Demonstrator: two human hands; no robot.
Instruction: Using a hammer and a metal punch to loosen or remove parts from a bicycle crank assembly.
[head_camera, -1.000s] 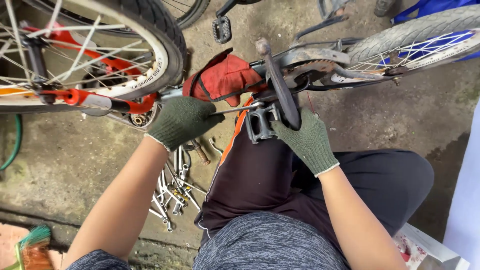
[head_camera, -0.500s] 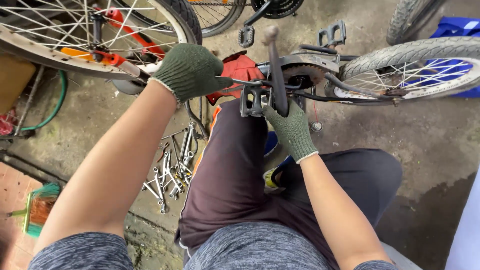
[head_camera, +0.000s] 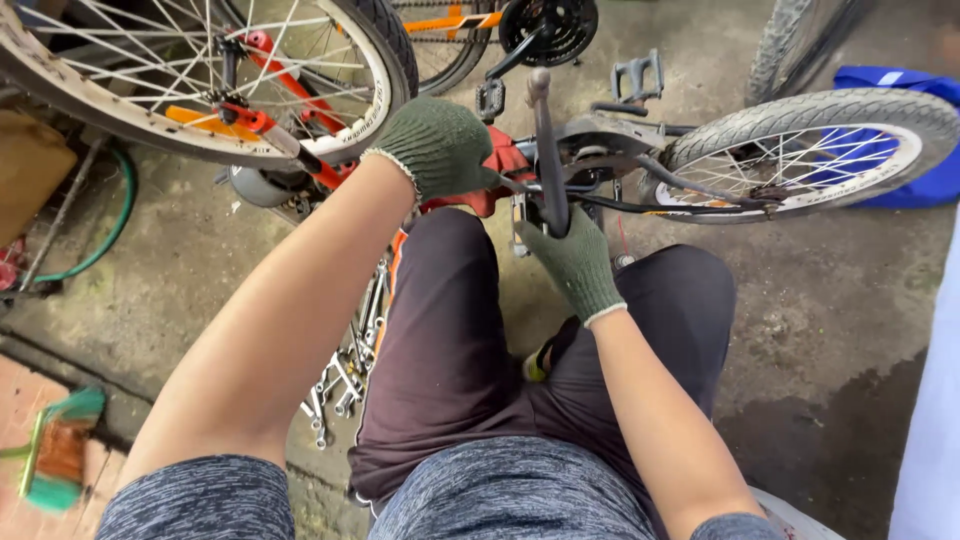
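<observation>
Nearby, wrenches (head_camera: 345, 375) beside left hand (head_camera: 437, 145)

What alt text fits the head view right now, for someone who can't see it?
A seated person in green knit gloves works on a small bicycle lying on concrete: the right hand grips the crank arm, the left hand rests by a red cloth. Wrenches lie beside the left leg.

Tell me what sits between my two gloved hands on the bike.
In the head view, a red rag lies between the left hand and right hand, beside the upright crank arm.
</observation>
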